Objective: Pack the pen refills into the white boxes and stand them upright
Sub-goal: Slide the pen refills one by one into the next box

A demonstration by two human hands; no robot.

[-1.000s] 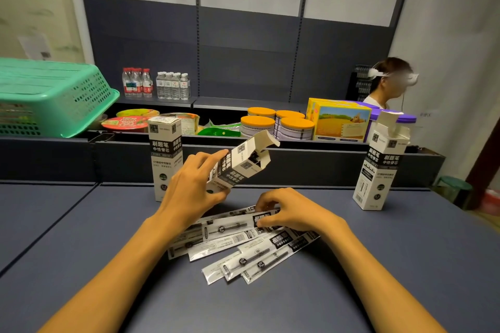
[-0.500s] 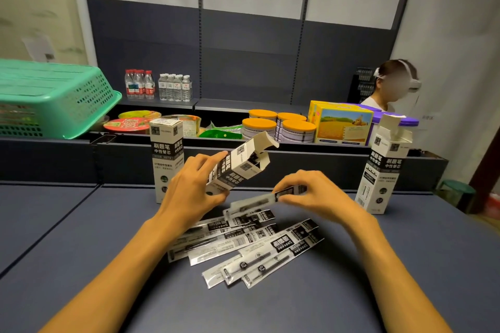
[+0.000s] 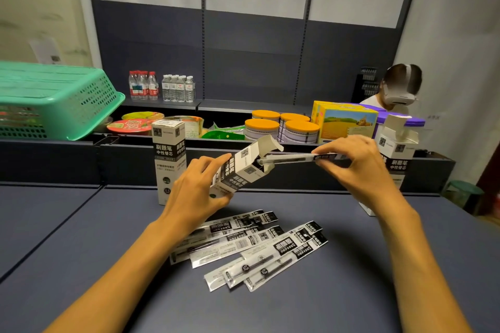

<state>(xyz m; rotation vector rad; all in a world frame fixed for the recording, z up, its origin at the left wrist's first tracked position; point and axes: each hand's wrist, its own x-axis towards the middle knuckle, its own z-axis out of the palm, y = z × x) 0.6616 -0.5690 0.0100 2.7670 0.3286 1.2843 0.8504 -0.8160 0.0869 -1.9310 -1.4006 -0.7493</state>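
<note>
My left hand [image 3: 197,192] grips a white box [image 3: 240,167], tilted with its open flap end up and to the right, above the table. My right hand [image 3: 357,162] pinches a packaged pen refill [image 3: 286,158] held level; its tip sits at the box's open mouth. Several more packaged refills [image 3: 251,246] lie fanned on the dark table [image 3: 81,265] below my hands. A shut white box [image 3: 169,159] stands upright behind my left hand. Another white box [image 3: 396,149] with open flaps stands at the right, partly hidden by my right hand.
A green plastic basket [image 3: 54,100] sits at the left on a raised ledge. Behind the ledge are bowls, orange-lidded tins [image 3: 281,127], a yellow carton [image 3: 349,121] and water bottles [image 3: 162,88]. A person wearing a headset [image 3: 400,89] sits at the far right.
My right hand lifted one refill off the pile and carried it up and right, level with the box's open end. My left hand kept the box tilted, raising it slightly.
</note>
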